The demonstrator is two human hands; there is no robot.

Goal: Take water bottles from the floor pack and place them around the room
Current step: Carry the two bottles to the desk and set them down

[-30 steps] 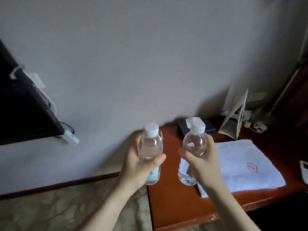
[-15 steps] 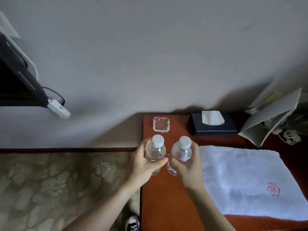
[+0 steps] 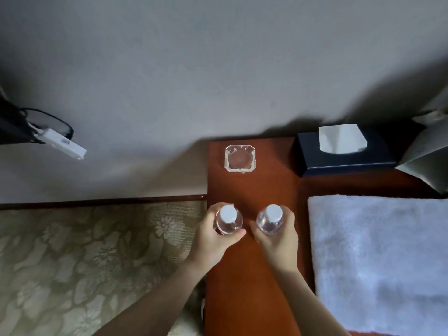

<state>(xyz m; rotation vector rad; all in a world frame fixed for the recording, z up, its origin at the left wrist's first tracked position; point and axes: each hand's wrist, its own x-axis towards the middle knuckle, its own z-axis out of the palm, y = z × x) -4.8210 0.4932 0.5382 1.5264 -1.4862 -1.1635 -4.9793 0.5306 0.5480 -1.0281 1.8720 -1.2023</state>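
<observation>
Two clear water bottles with white caps stand upright over the left part of a red-brown wooden table (image 3: pixel 252 275). My left hand (image 3: pixel 211 238) is wrapped around the left bottle (image 3: pixel 228 219). My right hand (image 3: pixel 278 238) grips the right bottle (image 3: pixel 271 219). The bottles are side by side, a small gap apart, seen from above. Whether their bases touch the table I cannot tell. The floor pack is out of view.
A square glass ashtray (image 3: pixel 240 158) sits at the table's back left. A dark tissue box (image 3: pixel 344 151) is behind on the right, a folded white towel (image 3: pixel 380 263) fills the right side. A floral carpet (image 3: pixel 84 263) lies left; a white adapter (image 3: pixel 60 144) hangs at the wall.
Both hands have lowered the bottles toward the table's left part and spread them slightly apart. The view has tilted further down, so the bottles appear from above.
</observation>
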